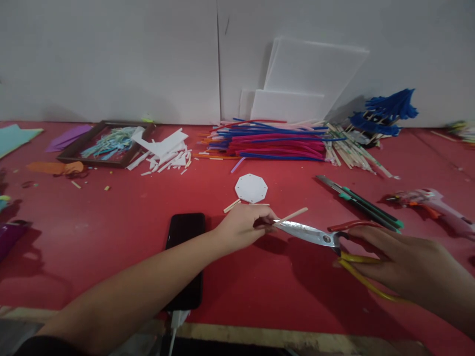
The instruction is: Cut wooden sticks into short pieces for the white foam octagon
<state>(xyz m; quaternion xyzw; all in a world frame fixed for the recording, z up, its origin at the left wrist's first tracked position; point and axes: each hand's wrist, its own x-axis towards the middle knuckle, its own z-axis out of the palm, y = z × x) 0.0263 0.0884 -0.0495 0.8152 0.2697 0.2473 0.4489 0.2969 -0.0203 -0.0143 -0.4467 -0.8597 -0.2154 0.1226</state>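
My left hand [245, 225] pinches a thin pale wooden stick [293, 216] whose free end points right. Around the handles of a pair of scissors [308, 233], one red and one yellow, my right hand [393, 257] is closed. The blade tips meet the stick close to my left fingers; whether they cut into it I cannot tell. Just beyond my left hand lies a white octagonal piece [251, 188] with small dots near its edge. Short wooden sticks [232, 205] rest beside it, partly behind the hand.
A black phone [185, 230] with a white cable lies under my left forearm. To the right are a utility knife [359, 202] and a glue gun [430, 200]. Pipe cleaners [274, 143], white scraps [166, 148], a brown frame [106, 160] and a blue-topped model [386, 116] line the back.
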